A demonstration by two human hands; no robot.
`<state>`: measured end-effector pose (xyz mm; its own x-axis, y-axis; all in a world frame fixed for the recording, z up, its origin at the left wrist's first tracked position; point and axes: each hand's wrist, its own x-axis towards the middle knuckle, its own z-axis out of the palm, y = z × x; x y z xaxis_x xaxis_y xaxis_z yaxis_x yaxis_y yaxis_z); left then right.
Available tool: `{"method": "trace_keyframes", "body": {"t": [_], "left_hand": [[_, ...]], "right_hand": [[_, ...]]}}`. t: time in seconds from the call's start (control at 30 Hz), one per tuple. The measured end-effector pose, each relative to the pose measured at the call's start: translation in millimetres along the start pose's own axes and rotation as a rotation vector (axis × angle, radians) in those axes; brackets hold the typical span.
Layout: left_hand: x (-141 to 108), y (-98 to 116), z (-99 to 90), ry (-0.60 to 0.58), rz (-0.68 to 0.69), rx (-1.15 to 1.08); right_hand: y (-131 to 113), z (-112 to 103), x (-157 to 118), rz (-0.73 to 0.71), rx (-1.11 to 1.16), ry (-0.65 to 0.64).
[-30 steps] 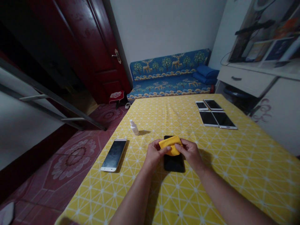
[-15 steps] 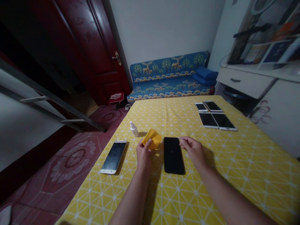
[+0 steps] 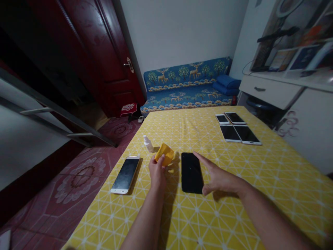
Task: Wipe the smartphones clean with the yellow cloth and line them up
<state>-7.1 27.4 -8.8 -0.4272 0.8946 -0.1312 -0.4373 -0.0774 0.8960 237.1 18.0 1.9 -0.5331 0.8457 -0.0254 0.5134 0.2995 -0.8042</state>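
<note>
Clutching a crumpled yellow cloth (image 3: 164, 154) in the left grip (image 3: 157, 172), closed on the fabric from below, just above the tabletop (image 3: 229, 215). Holding that bunch between a small white dropper bottle (image 3: 147, 144) and a black phone (image 3: 191, 172), nearer the bottle and touching neither. Reaching toward the phone with the right grip (image 3: 218, 178), released, with fingers spread wide and flattened. Stretching the index fingertip (image 3: 195, 153) toward the phone's top right corner, and the thumb (image 3: 205, 190) toward its lower right corner, both just beside the edge, with no clear contact.

Unlike the moment just before, no more curled right fingers, and the right hand now splayed open, swung outward and lower. Cloth more tightly bunched than before, sitting lower in the left grip. Black phone still lying flat in the same spot, squarely in front of the body.

Further left, a silver-edged phone (image 3: 125, 175) lying flat near the tabletop's edge, just beyond the left hand. Toward the far right corner, four more phones lying in a tight cluster, two small (image 3: 222, 118) (image 3: 234, 117) and two larger (image 3: 230, 133) (image 3: 246, 134), unmoved.
</note>
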Motion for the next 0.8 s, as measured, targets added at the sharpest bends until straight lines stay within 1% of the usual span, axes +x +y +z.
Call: {"method": "trace_keyframes", "body": {"t": [0.1, 0.27, 0.47, 0.67, 0.8], "left_hand": [[0, 0, 0.4, -0.009, 0.005, 0.013], [3, -5, -1.0, -0.013, -0.003, 0.014], [4, -8, -2.6, -0.016, -0.002, 0.012], [3, -8, -2.1, -0.041, 0.010, -0.016], [2, -6, -1.8, -0.027, 0.017, 0.004]], "right_hand": [[-9, 5, 0, 0.045, -0.101, -0.059], [-16, 13, 5, 0.118, -0.255, -0.092], [-19, 14, 7, 0.159, -0.278, -0.098], [-19, 14, 6, 0.148, -0.265, -0.093], [-22, 11, 5, 0.170, -0.278, -0.110]]}}
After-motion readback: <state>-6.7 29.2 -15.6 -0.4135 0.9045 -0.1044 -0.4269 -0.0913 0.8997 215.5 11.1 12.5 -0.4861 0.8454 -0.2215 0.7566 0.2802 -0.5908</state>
